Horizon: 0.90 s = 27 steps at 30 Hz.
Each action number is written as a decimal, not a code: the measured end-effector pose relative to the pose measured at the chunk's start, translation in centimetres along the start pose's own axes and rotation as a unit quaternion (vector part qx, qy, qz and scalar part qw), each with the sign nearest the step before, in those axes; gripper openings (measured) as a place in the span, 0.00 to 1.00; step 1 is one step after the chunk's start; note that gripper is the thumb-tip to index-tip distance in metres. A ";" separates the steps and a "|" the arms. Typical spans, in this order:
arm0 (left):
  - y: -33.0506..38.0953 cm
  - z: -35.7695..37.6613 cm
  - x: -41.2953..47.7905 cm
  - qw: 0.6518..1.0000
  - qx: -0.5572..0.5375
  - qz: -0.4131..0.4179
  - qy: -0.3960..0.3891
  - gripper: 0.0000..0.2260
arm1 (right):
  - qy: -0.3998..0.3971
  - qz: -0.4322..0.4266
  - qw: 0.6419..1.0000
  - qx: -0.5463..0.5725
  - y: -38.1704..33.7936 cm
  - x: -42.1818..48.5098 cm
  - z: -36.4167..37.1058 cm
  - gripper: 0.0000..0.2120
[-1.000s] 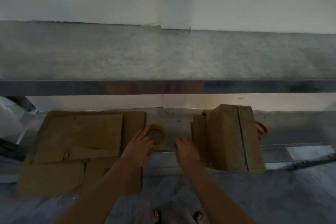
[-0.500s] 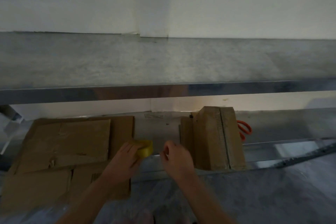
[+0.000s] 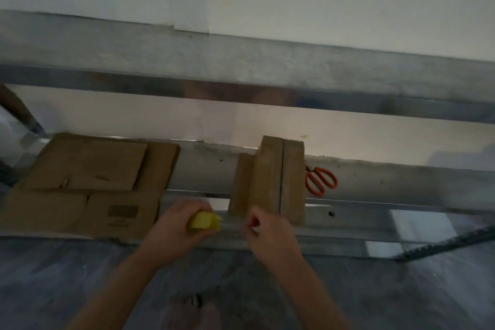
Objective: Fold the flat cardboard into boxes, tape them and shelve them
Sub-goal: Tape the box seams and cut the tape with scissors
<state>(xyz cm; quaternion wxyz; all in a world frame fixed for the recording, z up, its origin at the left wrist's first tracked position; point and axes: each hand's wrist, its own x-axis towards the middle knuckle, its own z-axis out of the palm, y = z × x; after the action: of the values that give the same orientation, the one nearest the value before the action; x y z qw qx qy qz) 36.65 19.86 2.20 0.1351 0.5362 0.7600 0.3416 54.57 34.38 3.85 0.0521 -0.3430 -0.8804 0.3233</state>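
My left hand (image 3: 175, 230) grips a yellow tape roll (image 3: 205, 220) just in front of the lower shelf (image 3: 401, 185). My right hand (image 3: 269, 233) is a little to the right, with fingers pinched together as if on the clear tape end, which is too faint to see. A folded cardboard box (image 3: 270, 179) stands on the lower shelf right behind my right hand, its top seam showing. A stack of flat cardboard (image 3: 88, 182) lies on the shelf's left part.
Orange-handled scissors (image 3: 320, 179) lie on the shelf just right of the box. An upper metal shelf (image 3: 241, 67) runs across above. The grey floor lies below, with my feet at the bottom edge.
My left hand lifted the tape roll off the shelf and drew it toward me. My right hand left the shelf edge and closed into a pinch near the roll. The view shifted and tilted.
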 end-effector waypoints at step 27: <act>7.5 2.5 4.8 0.990 0.037 -0.035 -0.135 0.14 | -0.003 0.057 0.994 0.088 11.1 -1.6 -10.4 0.11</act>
<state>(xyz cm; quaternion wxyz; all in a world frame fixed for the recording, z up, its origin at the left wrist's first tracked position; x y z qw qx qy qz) 41.58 26.60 6.15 0.2284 0.5554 0.7649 0.2330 65.42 45.06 5.53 0.0608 -0.3852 -0.8279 0.4032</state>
